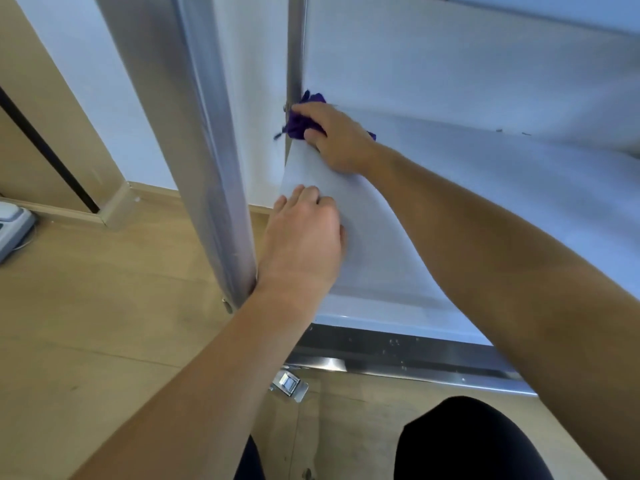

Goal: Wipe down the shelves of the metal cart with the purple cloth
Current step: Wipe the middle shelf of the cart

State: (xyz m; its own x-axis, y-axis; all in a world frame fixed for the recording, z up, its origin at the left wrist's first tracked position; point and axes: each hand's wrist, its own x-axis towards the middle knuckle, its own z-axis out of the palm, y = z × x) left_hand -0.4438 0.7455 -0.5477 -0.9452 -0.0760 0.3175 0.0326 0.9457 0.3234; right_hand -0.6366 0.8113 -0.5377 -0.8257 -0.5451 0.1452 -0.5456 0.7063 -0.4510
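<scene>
The right hand (337, 140) reaches to the far left corner of the flat pale shelf (381, 244) of the metal cart (398, 356). It holds the crumpled purple cloth (299, 124) there. Its fingers (308, 110) are curled over the cloth and lie close together, and the thumb presses the cloth from the near side. The cloth touches the shelf surface and sits just beside the thin metal post (296, 46) that stands upright at this corner. Small parts of the cloth show above the fingers and behind the wrist.

The left hand (304, 237) rests on the same shelf near its left edge, nearer to the person than the right hand and apart from the cloth. Its fingers (304, 194) are bent and pressed together. Their tips are hidden, so I cannot tell if they grip the edge or only lean on it.

A shiny round metal post (207, 133) passes just left of the left wrist. Under the front rim of the cart there is a metal wheel brake (289, 384) above the light wooden floor (104, 323). A white wall (114, 81) is behind the cart, and a grey plastic device (12, 225) lies on the floor at the left border. A dark-clothed knee (467, 441) shows at the bottom.
</scene>
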